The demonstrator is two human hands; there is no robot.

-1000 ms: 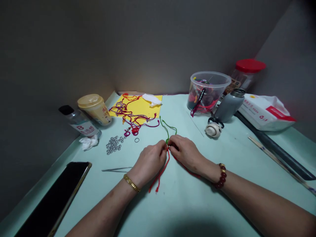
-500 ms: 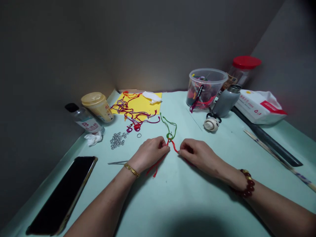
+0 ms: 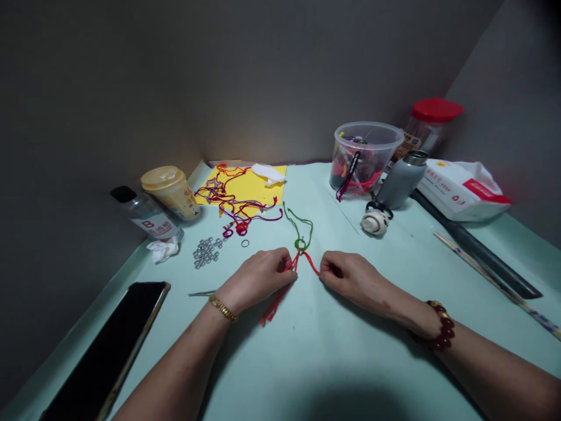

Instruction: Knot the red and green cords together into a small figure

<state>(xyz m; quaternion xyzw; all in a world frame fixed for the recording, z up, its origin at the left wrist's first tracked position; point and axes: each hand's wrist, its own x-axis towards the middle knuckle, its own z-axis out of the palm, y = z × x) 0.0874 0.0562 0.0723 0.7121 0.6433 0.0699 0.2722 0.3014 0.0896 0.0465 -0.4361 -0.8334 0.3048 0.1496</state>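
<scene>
My left hand (image 3: pixel 256 276) and my right hand (image 3: pixel 348 278) rest on the pale green table top (image 3: pixel 315 374), a short gap between them. Each hand pinches a length of red cord (image 3: pixel 299 260), which runs up to a small green loop (image 3: pixel 300 244). From that loop a thin green cord (image 3: pixel 298 225) curves away from me across the table. Loose red cord ends (image 3: pixel 272 310) trail below my left hand. My left wrist wears a gold bracelet (image 3: pixel 223 308), and my right wrist wears a dark red bead bracelet (image 3: pixel 438 333).
Yellow paper (image 3: pixel 258 187) with tangled cords, metal rings (image 3: pixel 205 252) and tweezers (image 3: pixel 201 293) lie left. A phone (image 3: pixel 105 351) sits front left. Behind stand a cup (image 3: pixel 170 193), bottle (image 3: pixel 149 216), plastic tub (image 3: pixel 363 158), red-lidded jar (image 3: pixel 433 120) and grey flask (image 3: pixel 401 181).
My hands have drawn apart from the knot, the right one moving furthest right. The red cord now stretches between them, and the small green loop shows instead of being hidden by my fingers.
</scene>
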